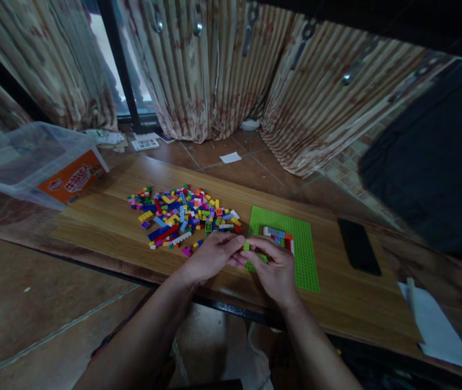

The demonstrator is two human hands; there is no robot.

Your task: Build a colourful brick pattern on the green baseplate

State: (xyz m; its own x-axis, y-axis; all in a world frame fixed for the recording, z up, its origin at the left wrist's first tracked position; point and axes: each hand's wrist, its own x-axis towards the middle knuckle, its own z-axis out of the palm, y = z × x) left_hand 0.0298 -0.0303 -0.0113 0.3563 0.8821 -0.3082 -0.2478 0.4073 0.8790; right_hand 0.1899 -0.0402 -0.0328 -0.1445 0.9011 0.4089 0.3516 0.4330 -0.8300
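Note:
Close together over the near left edge of the green baseplate (306, 260), my two hands meet at the fingertips. A small light-green brick (246, 246) is pinched by my right hand (275, 265). My left hand (212, 254) is closed right beside it; a sliver of red shows at its fingertips, but what it grips is mostly hidden. Partly behind my right hand, a low structure of grey, blue, orange, red and white bricks (277, 233) sits on the baseplate. A pile of mixed coloured bricks (182, 211) spreads over the table beyond my left hand.
The wooden tabletop (112, 227) carries a black phone (359, 246) at the right. A clear plastic bin (44, 162) with an orange label stands at the left end. White paper (442, 325) lies at the right end. Curtains (222, 70) hang beyond the table.

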